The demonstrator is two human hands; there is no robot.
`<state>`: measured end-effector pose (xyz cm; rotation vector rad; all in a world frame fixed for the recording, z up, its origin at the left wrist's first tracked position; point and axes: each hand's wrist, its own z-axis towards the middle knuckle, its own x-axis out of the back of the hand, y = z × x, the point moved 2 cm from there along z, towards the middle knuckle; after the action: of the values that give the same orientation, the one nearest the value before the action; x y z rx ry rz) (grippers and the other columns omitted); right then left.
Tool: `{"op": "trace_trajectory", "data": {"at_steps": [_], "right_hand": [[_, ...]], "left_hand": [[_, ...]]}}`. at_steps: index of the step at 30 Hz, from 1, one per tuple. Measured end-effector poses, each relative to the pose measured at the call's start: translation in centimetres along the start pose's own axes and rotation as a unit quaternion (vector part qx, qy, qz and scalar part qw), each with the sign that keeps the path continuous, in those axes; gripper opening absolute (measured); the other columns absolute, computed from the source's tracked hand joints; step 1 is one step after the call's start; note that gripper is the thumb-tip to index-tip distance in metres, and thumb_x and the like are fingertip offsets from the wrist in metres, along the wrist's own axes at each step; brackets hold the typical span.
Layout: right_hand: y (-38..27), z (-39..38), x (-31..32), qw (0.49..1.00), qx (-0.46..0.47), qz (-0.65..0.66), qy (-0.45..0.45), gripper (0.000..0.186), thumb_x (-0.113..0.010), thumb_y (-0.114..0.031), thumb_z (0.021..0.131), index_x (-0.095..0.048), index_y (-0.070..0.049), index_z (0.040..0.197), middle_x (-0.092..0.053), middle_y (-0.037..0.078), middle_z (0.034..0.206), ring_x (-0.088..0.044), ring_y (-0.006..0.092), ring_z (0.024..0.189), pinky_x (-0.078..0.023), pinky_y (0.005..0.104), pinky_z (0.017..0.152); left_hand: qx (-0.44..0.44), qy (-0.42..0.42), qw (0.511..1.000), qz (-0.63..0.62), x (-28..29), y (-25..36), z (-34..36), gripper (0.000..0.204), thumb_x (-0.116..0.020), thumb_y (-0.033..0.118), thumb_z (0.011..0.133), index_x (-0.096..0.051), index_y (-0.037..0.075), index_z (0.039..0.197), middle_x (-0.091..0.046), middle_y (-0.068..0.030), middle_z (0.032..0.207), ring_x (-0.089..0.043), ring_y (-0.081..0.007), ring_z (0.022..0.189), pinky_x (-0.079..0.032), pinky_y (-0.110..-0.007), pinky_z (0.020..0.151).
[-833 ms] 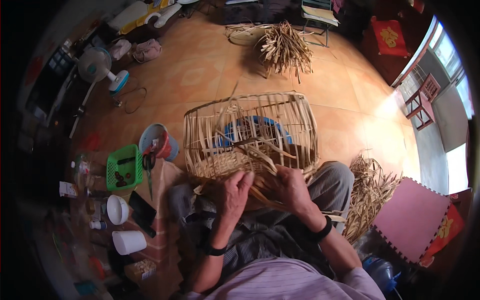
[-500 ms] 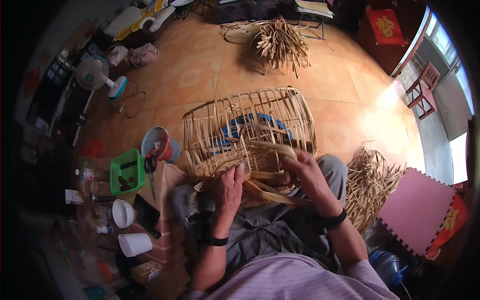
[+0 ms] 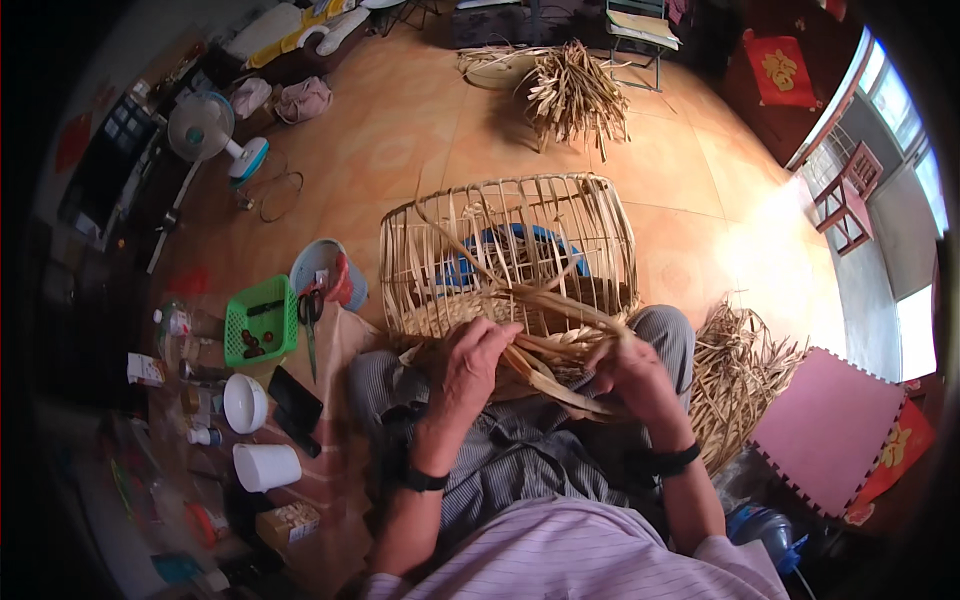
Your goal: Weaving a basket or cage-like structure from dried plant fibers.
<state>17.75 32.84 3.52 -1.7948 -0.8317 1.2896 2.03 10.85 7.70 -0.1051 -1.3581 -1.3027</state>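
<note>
The hands have been parted: beside the earlier pictures, where they were held closer together, the right hand [image 3: 635, 380] is now set farther out to the right, and a pale arc of strips [image 3: 570, 305] is stretched between it and the left hand [image 3: 478, 358]. By this, it is judged, the loose lengths have been sorted out from the near edge, so that they can be handled more freely there.

The left hand is nearly closed, its fingers drawn together with the thumb and strips pinched at their tips. The right hand is curled around the strips, though its fingers are blurred and their exact grip cannot be told.

The basket [image 3: 425, 312], an open frame with a closely woven part, is lying just beyond the hands, its near edge met by the left fingers. A blue tub [image 3: 457, 270] is seen through its ribs; whether it is placed inside or behind cannot be told.

To the right of the knees, a heap of dry leaves [image 3: 745, 375] is piled near a pink mat [image 3: 825, 430]. To the left, scissors [image 3: 311, 308] are laid beside a green tray [image 3: 232, 345], near a white bowl [image 3: 245, 403] and a white cup [image 3: 266, 467]. Farther off, a bundle of dry stalks [image 3: 575, 95] is stood on the tiled floor [image 3: 400, 140].
</note>
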Motion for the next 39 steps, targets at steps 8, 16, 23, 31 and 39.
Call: {"op": "trace_trajectory", "data": {"at_steps": [8, 16, 23, 31, 39], "right_hand": [[0.8, -0.6, -2.2, 0.937, -0.167, -0.294, -0.090, 0.034, -0.072, -0.037, 0.113, -0.078, -0.003, 0.111, -0.072, -0.004, 0.080, -0.061, 0.0039, 0.066, -0.049, 0.0235, 0.059], [-2.0, -3.7, 5.2, 0.995, 0.076, 0.021, 0.064, 0.032, -0.067, -0.029, 0.115, -0.074, 0.000, 0.107, -0.073, 0.010, 0.087, -0.069, 0.0190, 0.073, -0.057, 0.0320, 0.070], [-0.2, -7.4, 5.6, 0.970, -0.144, -0.187, -0.051, 0.034, -0.075, -0.030, 0.109, -0.074, 0.001, 0.123, -0.073, 0.002, 0.085, -0.061, 0.0079, 0.060, -0.048, 0.0241, 0.054], [-4.7, -6.9, 12.5, 0.879, 0.281, 0.379, 0.070, 0.043, -0.052, -0.043, 0.121, -0.067, -0.003, 0.122, -0.073, 0.007, 0.102, -0.050, 0.0104, 0.067, -0.048, 0.0209, 0.061], [-8.1, -11.7, 9.3, 0.954, -0.120, -0.270, 0.057, 0.048, -0.081, -0.040, 0.105, -0.077, 0.005, 0.119, -0.080, 0.011, 0.103, -0.076, 0.0145, 0.070, -0.057, 0.0273, 0.058]], "left_hand": [[0.006, 0.004, 0.992, -0.128, -0.5, -1.8, 0.3, 0.022, -0.070, 0.001, 0.104, -0.077, 0.001, 0.124, -0.074, -0.0173, 0.108, -0.076, -0.0377, 0.102, -0.061, -0.042, 0.086], [0.036, -0.044, 0.986, -0.154, -1.0, -3.7, 0.7, 0.019, -0.071, 0.007, 0.106, -0.076, 0.005, 0.124, -0.078, -0.0160, 0.112, -0.078, -0.0339, 0.106, -0.061, -0.041, 0.090], [0.051, -0.067, 0.987, -0.137, -0.9, -3.2, 0.7, 0.020, -0.070, 0.011, 0.108, -0.074, 0.007, 0.127, -0.080, -0.0156, 0.112, -0.079, -0.0323, 0.108, -0.062, -0.040, 0.090], [0.113, -0.108, 0.970, -0.187, -0.2, -3.2, 1.3, 0.023, -0.071, 0.009, 0.106, -0.077, 0.006, 0.128, -0.082, -0.0110, 0.110, -0.078, -0.0242, 0.102, -0.060, -0.036, 0.091], [0.121, -0.198, 0.958, -0.167, 1.0, -4.1, 2.6, 0.024, -0.069, 0.009, 0.105, -0.078, 0.007, 0.127, -0.082, -0.0102, 0.108, -0.078, -0.0217, 0.102, -0.059, -0.035, 0.092]]}}
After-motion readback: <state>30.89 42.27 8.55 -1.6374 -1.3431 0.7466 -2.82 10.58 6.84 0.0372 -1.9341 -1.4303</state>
